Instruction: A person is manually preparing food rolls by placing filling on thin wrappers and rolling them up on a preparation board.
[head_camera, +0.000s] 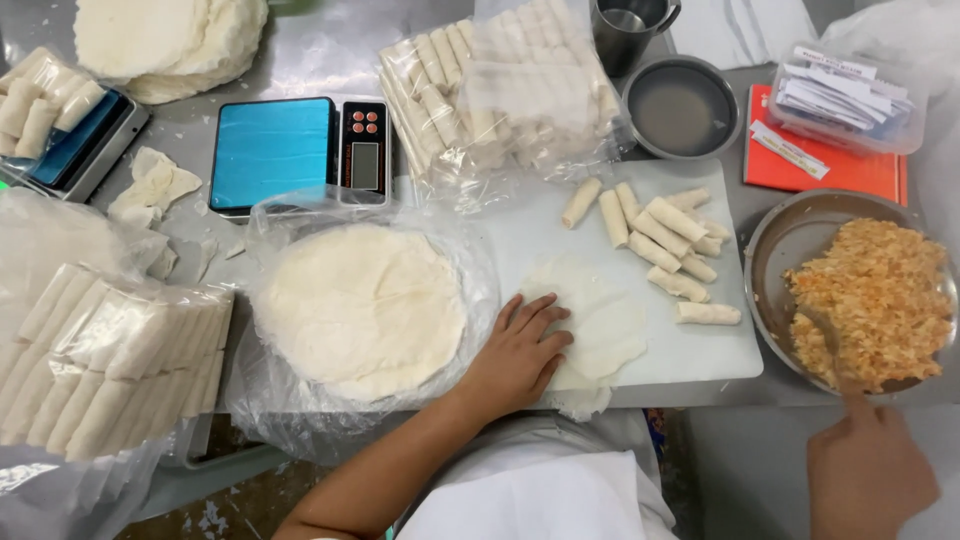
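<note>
While the left hand (520, 350) lies flat with fingers spread on a thin wrapper (600, 320), the right hand (868, 470) at 4 o'clock pinches a spoon (830, 345) in the filling bowl (775, 240). Finished rolls (665, 245) lie at 12 o'clock on the white board (700, 350).

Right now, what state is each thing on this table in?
Left hand: flat on wrapper.
Right hand: holding spoon in filling.
Single wrapper: laid flat, unfilled.
Wrapper stack: unrolled, on open plastic.
Filling bowl: part full.
Loose rolls: rolled, unbagged.
Scale: bare.
</note>
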